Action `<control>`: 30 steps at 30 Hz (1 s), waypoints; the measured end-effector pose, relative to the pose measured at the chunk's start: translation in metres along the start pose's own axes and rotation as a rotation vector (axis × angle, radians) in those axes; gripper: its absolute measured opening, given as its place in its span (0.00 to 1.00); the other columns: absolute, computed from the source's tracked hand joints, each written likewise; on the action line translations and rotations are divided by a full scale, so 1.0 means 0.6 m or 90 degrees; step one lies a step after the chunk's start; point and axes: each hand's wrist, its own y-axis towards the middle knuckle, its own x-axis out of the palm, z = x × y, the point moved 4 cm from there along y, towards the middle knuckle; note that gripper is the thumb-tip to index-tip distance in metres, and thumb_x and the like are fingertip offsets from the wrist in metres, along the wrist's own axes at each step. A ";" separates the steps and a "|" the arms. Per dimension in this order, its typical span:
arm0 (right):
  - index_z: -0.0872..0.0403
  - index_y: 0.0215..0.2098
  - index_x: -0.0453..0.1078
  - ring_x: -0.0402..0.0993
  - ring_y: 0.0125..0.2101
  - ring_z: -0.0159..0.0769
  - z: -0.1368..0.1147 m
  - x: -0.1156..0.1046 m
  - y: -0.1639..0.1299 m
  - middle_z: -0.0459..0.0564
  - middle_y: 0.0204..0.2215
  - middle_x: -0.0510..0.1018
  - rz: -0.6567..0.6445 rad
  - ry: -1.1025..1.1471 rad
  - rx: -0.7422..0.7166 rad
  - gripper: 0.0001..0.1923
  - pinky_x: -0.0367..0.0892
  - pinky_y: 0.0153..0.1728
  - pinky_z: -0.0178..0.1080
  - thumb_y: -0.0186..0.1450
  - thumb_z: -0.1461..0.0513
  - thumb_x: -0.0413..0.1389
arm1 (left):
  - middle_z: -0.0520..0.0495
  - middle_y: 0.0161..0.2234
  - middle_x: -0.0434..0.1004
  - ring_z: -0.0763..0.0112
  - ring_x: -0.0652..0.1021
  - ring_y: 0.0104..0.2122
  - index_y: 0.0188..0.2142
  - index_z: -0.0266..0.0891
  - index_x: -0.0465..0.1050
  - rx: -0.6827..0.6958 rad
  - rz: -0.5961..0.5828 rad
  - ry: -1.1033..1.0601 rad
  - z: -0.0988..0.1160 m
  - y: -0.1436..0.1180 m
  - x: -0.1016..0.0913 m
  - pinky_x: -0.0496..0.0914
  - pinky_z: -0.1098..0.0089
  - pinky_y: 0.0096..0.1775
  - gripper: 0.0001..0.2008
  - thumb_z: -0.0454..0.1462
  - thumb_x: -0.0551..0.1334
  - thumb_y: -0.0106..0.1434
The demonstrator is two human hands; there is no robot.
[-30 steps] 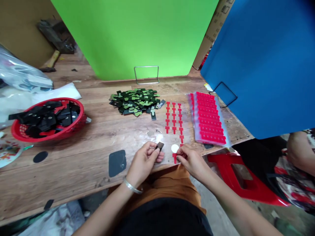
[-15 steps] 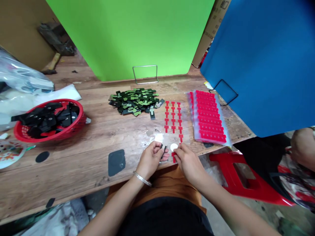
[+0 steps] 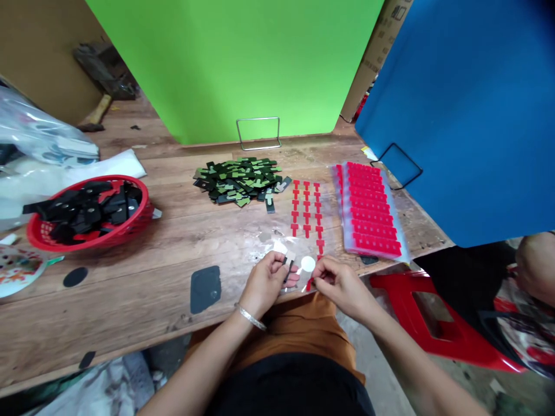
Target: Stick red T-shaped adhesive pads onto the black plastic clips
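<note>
My left hand (image 3: 265,282) is closed on a small black piece with a pale face (image 3: 289,266), near the table's front edge. Just right of it, my right hand (image 3: 340,284) pinches a small red T-shaped piece (image 3: 309,283), partly covered by the fingers. Between the hands a white round spot (image 3: 307,264) shows on a clear sheet. Red T-shaped pieces (image 3: 306,206) stand in three columns on that sheet, beyond the hands. Behind and to the left lies a heap of flat black pieces (image 3: 240,182) with pale, greenish-looking faces.
Stacked clear sheets with red rows (image 3: 373,211) lie at the right. A red basket (image 3: 87,245) of black parts stands left. Green (image 3: 243,63) and blue (image 3: 459,127) boards rise behind the table. A red stool (image 3: 433,335) and part of another person are at the right.
My right hand has drawn slightly right and back, and the red T-shaped piece has lifted and tilted with it. The black piece in my left hand has turned, showing more of its pale face.
</note>
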 end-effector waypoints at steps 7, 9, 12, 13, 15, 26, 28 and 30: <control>0.55 0.29 0.63 0.67 0.23 0.28 -0.007 -0.024 -0.001 0.44 0.24 0.71 0.070 0.323 0.106 0.05 0.64 0.26 0.33 0.54 0.63 0.56 | 0.45 0.32 0.77 0.69 0.79 0.31 0.35 0.35 0.64 -0.013 -0.020 -0.033 0.001 -0.003 -0.003 0.73 0.70 0.35 0.13 0.35 0.64 0.51; 0.55 0.28 0.63 0.67 0.23 0.28 -0.008 -0.003 0.009 0.43 0.23 0.70 0.099 0.329 0.101 0.08 0.64 0.25 0.32 0.52 0.63 0.59 | 0.44 0.33 0.77 0.68 0.79 0.32 0.36 0.35 0.65 -0.029 -0.032 -0.053 0.000 -0.004 -0.005 0.72 0.69 0.37 0.15 0.34 0.66 0.49; 0.55 0.27 0.63 0.66 0.23 0.28 -0.004 0.036 0.027 0.43 0.22 0.69 0.137 0.311 0.075 0.08 0.64 0.24 0.31 0.52 0.63 0.59 | 0.44 0.34 0.77 0.67 0.79 0.33 0.38 0.34 0.66 -0.042 -0.048 -0.072 0.001 -0.004 -0.006 0.72 0.68 0.39 0.17 0.33 0.67 0.48; 0.54 0.28 0.63 0.66 0.22 0.27 -0.003 0.047 0.032 0.42 0.22 0.69 0.149 0.306 0.065 0.08 0.64 0.23 0.31 0.52 0.62 0.59 | 0.44 0.34 0.77 0.67 0.79 0.33 0.38 0.35 0.66 -0.042 -0.053 -0.077 0.002 -0.004 -0.006 0.72 0.67 0.39 0.17 0.33 0.67 0.48; 0.54 0.29 0.62 0.65 0.22 0.27 0.000 0.064 0.037 0.42 0.23 0.69 0.166 0.294 0.051 0.08 0.64 0.23 0.31 0.53 0.63 0.58 | 0.44 0.35 0.77 0.67 0.79 0.33 0.38 0.35 0.65 -0.042 -0.062 -0.086 0.002 -0.004 -0.005 0.72 0.66 0.40 0.17 0.33 0.66 0.48; 0.54 0.30 0.62 0.63 0.21 0.27 0.000 0.074 0.039 0.42 0.23 0.68 0.207 0.218 0.038 0.06 0.62 0.20 0.30 0.55 0.62 0.56 | 0.45 0.35 0.77 0.68 0.79 0.32 0.37 0.35 0.66 -0.047 -0.072 -0.112 -0.001 -0.002 -0.006 0.71 0.64 0.42 0.16 0.32 0.66 0.48; 0.54 0.30 0.62 0.63 0.21 0.27 0.001 0.075 0.039 0.43 0.23 0.68 0.205 0.214 0.038 0.06 0.62 0.20 0.30 0.55 0.62 0.55 | 0.45 0.35 0.77 0.68 0.79 0.32 0.37 0.35 0.66 -0.047 -0.071 -0.111 -0.001 -0.001 -0.006 0.71 0.64 0.42 0.16 0.33 0.66 0.48; 0.53 0.30 0.62 0.63 0.21 0.27 0.002 0.075 0.039 0.43 0.23 0.68 0.205 0.211 0.035 0.06 0.62 0.20 0.30 0.55 0.62 0.55 | 0.45 0.35 0.77 0.67 0.79 0.33 0.37 0.35 0.66 -0.047 -0.072 -0.110 -0.001 -0.001 -0.006 0.71 0.64 0.42 0.16 0.33 0.66 0.48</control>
